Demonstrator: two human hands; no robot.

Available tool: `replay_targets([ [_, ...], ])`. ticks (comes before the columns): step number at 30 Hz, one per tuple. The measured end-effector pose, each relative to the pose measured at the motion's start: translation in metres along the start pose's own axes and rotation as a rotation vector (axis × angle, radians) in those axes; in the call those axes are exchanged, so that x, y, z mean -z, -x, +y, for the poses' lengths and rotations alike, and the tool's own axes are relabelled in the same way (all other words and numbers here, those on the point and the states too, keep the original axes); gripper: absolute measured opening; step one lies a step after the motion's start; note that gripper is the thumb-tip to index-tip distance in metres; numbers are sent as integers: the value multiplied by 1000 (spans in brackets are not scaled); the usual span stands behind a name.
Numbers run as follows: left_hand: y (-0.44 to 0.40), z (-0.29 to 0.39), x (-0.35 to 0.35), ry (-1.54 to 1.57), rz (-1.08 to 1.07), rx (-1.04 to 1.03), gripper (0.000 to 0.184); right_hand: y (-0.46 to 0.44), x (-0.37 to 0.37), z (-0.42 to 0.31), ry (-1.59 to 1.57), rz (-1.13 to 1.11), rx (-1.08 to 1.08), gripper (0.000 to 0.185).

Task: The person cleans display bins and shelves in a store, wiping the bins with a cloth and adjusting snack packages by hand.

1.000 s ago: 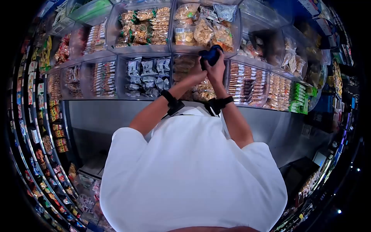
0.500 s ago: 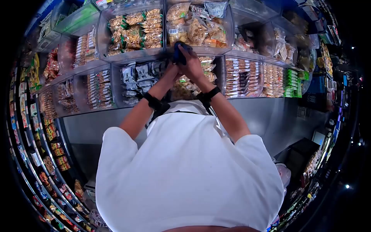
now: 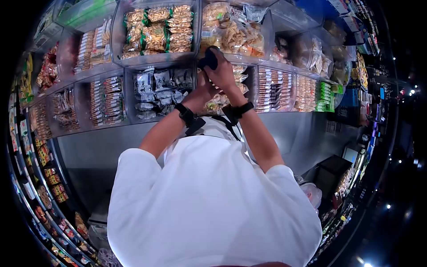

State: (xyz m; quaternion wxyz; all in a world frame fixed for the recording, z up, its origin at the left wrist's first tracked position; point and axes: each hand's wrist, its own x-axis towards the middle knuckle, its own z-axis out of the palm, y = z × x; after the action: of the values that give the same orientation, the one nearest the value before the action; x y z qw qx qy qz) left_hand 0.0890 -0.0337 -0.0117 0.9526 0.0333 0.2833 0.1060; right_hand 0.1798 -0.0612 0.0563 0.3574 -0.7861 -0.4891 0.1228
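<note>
My right hand [image 3: 223, 73] is closed around a dark blue cloth [image 3: 207, 60], at the front edge of an upper clear bin of bagged snacks [image 3: 235, 38]. Just below and to the left, my left hand [image 3: 205, 89] is close to the divider between two lower bins. Its fingers are mostly hidden, so its grip does not show. Silver-grey packets [image 3: 162, 80] fill the bin to the left of it. Beneath my hands, a lower bin holds bagged snacks [image 3: 215, 100], partly covered by my wrists.
Green-edged snack bags [image 3: 156, 35] fill the upper bin to the left. Rows of thin packets [image 3: 275, 89] and green packets [image 3: 325, 97] stand in lower bins at right. Curved shelves of goods [image 3: 49, 178] run down the left side. A black box [image 3: 331, 175] is at lower right.
The view has shifted slightly, with the bins sliding left in the picture. My right hand still holds the cloth at the bin edge; my left hand sits slightly lower, apart from it.
</note>
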Motion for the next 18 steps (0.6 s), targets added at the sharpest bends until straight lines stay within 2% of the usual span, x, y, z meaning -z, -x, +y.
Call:
replay_targets([
  [1,1,4,9,17,-68,-71,47,-3,-1,-12,27,-57,-40,62],
  [2,1,8,17,31,-138,-143,43,-4,-10,-11,42,-46,6,65],
  [3,-10,11,37,108,-203,-149,32,-2,-13,-9,76,-76,15,67],
  [4,-7,18,38,111,-212,-156,32,-2,-11,-10,111,-102,27,68],
  [6,1,32,32,149,14,-111,23,-2,3,-11,147,-162,41,70],
  [7,7,34,18,84,-36,-155,17,-2,11,-11,180,-226,46,71],
  [10,-11,25,9,15,-110,-212,16,-4,31,6,179,-228,85,71],
  [11,-24,14,10,-188,-111,-319,20,-1,37,15,143,-183,60,69],
  [12,-39,2,9,-193,-113,-327,20,3,44,25,140,-180,67,69],
  [14,-65,-21,-7,-205,36,-264,28,14,64,47,209,-89,88,65],
  [16,-60,-53,-45,-310,4,-398,31,21,89,69,243,-60,53,63],
  [18,-59,-66,-74,-486,-146,-442,35,27,113,95,263,-2,46,63],
])
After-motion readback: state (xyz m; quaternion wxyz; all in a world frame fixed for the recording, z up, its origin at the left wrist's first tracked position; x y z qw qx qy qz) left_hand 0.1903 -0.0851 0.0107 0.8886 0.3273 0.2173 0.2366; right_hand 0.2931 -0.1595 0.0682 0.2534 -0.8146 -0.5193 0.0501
